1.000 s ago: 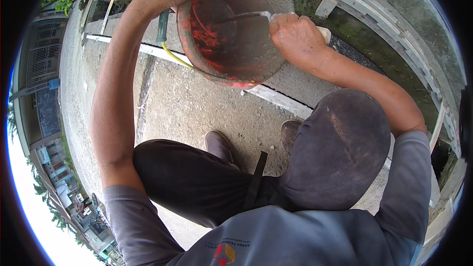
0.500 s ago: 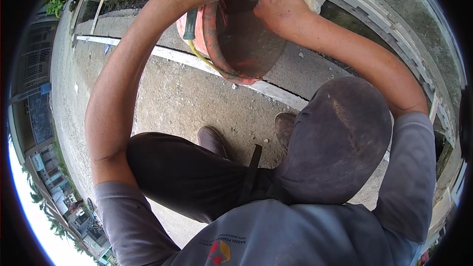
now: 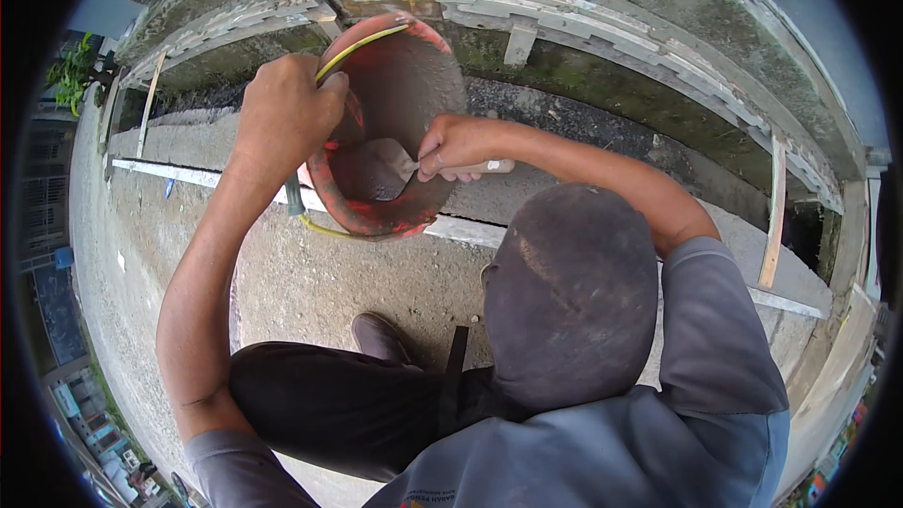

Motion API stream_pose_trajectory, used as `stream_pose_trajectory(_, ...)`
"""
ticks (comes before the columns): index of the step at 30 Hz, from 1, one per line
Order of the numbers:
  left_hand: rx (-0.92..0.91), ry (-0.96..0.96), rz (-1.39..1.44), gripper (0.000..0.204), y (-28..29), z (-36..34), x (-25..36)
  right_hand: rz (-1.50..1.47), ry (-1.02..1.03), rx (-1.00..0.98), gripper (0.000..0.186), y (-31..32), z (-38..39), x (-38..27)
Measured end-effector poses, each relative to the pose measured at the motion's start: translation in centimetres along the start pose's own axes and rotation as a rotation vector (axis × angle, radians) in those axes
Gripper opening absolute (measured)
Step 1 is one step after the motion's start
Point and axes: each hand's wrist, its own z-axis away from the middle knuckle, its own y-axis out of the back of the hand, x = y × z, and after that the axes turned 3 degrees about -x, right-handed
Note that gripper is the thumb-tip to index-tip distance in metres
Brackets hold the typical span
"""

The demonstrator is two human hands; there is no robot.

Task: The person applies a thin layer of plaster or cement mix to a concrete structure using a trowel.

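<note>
My left hand (image 3: pixel 287 103) is closed at the edge of a mortar-smeared red bucket (image 3: pixel 414 66), beside its yellow wire handle (image 3: pixel 362 45). That bucket tilts over a second red rim (image 3: pixel 343 212), apparently another bucket; where the two meet is partly hidden. A dark green grip (image 3: pixel 293 196) on yellow wire hangs at the lower rim's left. My right hand (image 3: pixel 456 146) is closed around a trowel, gripping near the neck, with the pale handle (image 3: pixel 494 167) sticking out to the right. The trowel's grey-coated blade (image 3: pixel 384 169) lies inside the lower bucket's mouth.
A pale wooden strip (image 3: pixel 461 230) runs along the ground behind my feet and the bucket. Beyond lies a trench with dark soil (image 3: pixel 583 113), bordered by wooden formwork (image 3: pixel 602 28). An upright stake (image 3: pixel 774 216) stands at the right. My bent knee (image 3: pixel 574 292) is close below my right arm.
My view has shifted, so the buckets and hands appear lower and further left. The trowel in my right hand now shows clearly, its blade inside the lower bucket.
</note>
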Motion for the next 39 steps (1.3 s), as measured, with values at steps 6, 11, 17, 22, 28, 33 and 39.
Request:
stream_pose_trajectory(6, -0.077, 0.314, 0.424, 0.039, 2.0, 2.1, -8.3, -0.163, 0.002, -0.011, 0.024, 0.2, 4.3, -0.7)
stream_pose_trajectory(11, -0.134, 0.581, 0.884, 0.026, 2.5, 9.2, -19.8, -0.324, 0.050, 0.236, 0.025, 3.8, 9.9, -0.1)
stream_pose_trajectory(17, 0.179, 0.833, 1.362, 0.048, 0.8, 23.4, -29.3, -0.052, -0.170, 0.919, 0.027, 13.6, 19.1, 2.1)
stream_pose_trajectory(22, 0.322, 1.078, 1.468, 0.056, -3.5, 31.9, -34.8, 1.331, -0.517, 1.267, 0.027, 22.2, 21.0, 8.5)
stream_pose_trajectory(28, 0.397, 1.290, 1.469, 0.057, -8.5, 39.3, -39.4, 1.299, -0.597, 1.236, 0.028, 24.0, 17.2, 9.4)
stream_pose_trajectory(33, 0.320, 1.447, 1.417, 0.063, -9.0, 40.8, -40.4, 1.239, -0.619, 1.081, 0.030, 26.3, 14.4, 11.5)
stream_pose_trajectory(39, -0.115, 1.753, 0.977, 0.080, -6.3, 37.1, -40.7, 1.129, -0.577, 1.071, 0.030, 26.2, 13.3, 11.5)
